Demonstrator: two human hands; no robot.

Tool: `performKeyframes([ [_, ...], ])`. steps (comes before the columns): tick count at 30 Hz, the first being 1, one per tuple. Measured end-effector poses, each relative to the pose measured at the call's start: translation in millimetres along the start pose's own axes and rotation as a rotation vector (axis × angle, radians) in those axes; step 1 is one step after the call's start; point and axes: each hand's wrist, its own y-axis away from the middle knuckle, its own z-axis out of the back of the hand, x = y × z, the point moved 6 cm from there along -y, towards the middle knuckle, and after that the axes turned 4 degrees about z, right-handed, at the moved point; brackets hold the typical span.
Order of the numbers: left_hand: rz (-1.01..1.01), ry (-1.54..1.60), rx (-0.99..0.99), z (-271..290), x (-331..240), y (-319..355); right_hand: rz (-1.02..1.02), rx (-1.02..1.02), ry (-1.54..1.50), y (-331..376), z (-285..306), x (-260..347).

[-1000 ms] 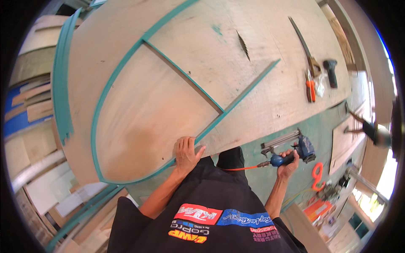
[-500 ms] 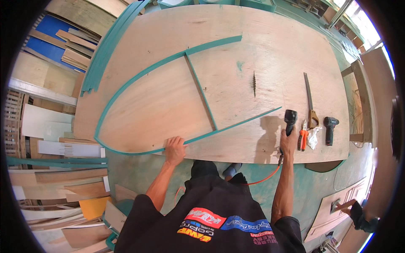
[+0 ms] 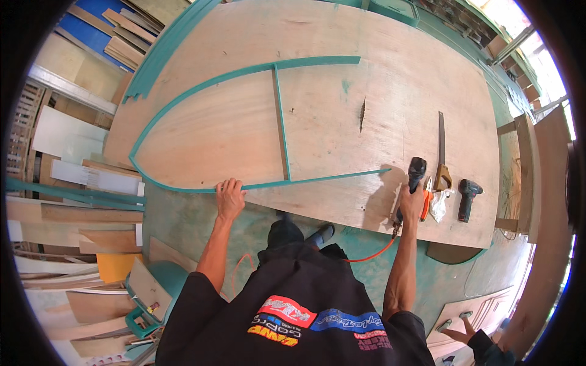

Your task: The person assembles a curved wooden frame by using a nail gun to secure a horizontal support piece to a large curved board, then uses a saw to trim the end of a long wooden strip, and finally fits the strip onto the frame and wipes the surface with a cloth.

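A boat-shaped frame of green-painted wood strips (image 3: 163,125), with one cross strip (image 3: 281,122), lies on the large plywood table (image 3: 342,146). My left hand (image 3: 230,200) is closed round its near curved strip, at the table's near edge. In my right hand (image 3: 412,204) is a black air nail gun (image 3: 417,174) with an orange hose (image 3: 378,252); it is held over the table, by the free end of the near strip. Just right of it lie orange-handled pliers (image 3: 426,206), a clear plastic bag (image 3: 438,208), a handsaw (image 3: 442,146) and a black cordless drill (image 3: 469,200).
More green strips (image 3: 162,52) are stacked along the table's far left side. Boards and offcuts (image 3: 91,213) fill the left, near a green chair (image 3: 162,277). At lower right, another person's hand (image 3: 461,332) is over a wood panel (image 3: 482,305).
The frame has turned a little clockwise on the table, and my left hand has shifted left with its strip. My right hand still holds the nail gun. The view has turned slightly too.
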Motion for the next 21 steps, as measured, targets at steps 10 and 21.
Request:
performKeyframes([
  [10, -0.042, 0.123, 0.102, -19.4, -41.6, -10.9, -0.183, 0.079, -0.566, -48.6, 31.3, -3.1],
  [21, -0.006, 0.181, 0.086, -16.8, -21.4, 6.6, -0.176, -0.120, -0.421, -30.3, 156.7, -86.6],
])
